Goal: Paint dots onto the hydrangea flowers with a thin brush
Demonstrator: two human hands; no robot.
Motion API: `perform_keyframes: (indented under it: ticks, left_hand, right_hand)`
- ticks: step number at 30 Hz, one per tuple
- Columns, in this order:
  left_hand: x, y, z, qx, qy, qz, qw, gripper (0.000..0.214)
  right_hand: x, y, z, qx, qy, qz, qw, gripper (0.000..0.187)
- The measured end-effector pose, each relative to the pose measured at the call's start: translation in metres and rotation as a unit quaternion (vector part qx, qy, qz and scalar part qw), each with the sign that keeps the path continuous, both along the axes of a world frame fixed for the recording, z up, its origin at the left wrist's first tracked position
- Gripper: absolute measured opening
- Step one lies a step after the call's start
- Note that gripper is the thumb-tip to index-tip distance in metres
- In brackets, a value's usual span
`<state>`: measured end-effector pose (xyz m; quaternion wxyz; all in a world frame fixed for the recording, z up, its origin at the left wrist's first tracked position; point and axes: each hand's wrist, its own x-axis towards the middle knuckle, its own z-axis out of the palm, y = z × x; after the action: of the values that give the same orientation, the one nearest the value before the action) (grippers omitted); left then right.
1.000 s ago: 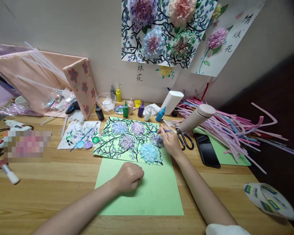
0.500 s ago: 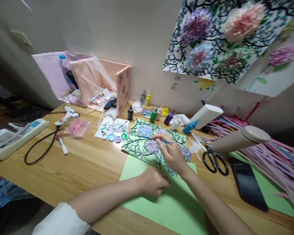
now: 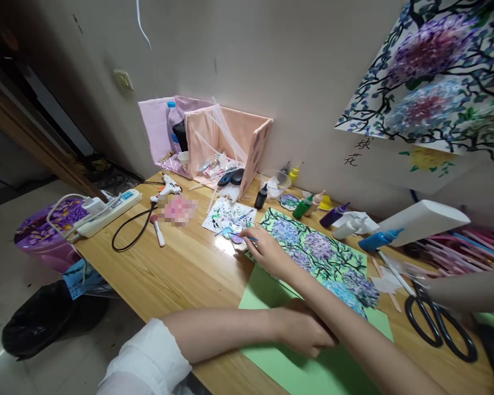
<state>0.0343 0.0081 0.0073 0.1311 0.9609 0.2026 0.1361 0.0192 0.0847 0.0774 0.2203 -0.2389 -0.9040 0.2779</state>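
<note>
My right hand pinches a thin blue paintbrush, its tip end over the small round paint dishes beside the painting. On the light green painting are dark branches and blue and purple flower clusters. My left hand is curled into a fist on the plain green sheet, partly under my right forearm; nothing shows in it. Behind the dishes lies a paint-spotted white paper.
Paint bottles, among them a black one, a green one and a blue one, stand or lie behind the painting. Black-handled scissors lie at the right. A glue gun and power strip are at the left.
My right hand has moved left with the paintbrush, from above the painting to the paint dishes. The view has turned left. My left hand stays a fist on the green sheet.
</note>
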Motion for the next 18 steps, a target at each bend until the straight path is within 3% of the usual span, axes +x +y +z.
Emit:
perform_keyframes:
  ticks: [7, 11, 15, 18]
  left_hand:
    - [-0.001, 0.001, 0.002, 0.008, 0.004, -0.007, 1.0, 0.009]
    - [-0.004, 0.0, 0.005, -0.018, 0.023, 0.008, 1.0, 0.006]
    - [-0.008, -0.003, 0.004, -0.02, 0.005, 0.036, 0.999, 0.006]
    - [-0.009, -0.004, 0.001, -0.015, -0.024, 0.045, 0.999, 0.012]
  right_hand:
    - [0.0, -0.003, 0.001, -0.017, 0.012, -0.015, 1.0, 0.018]
    - [0.018, -0.007, 0.015, -0.027, 0.053, -0.034, 0.998, 0.02]
    - [0.072, -0.003, 0.032, -0.039, 0.122, -0.133, 0.983, 0.021]
    - [0.135, 0.008, 0.029, -0.026, 0.185, -0.265, 0.946, 0.02]
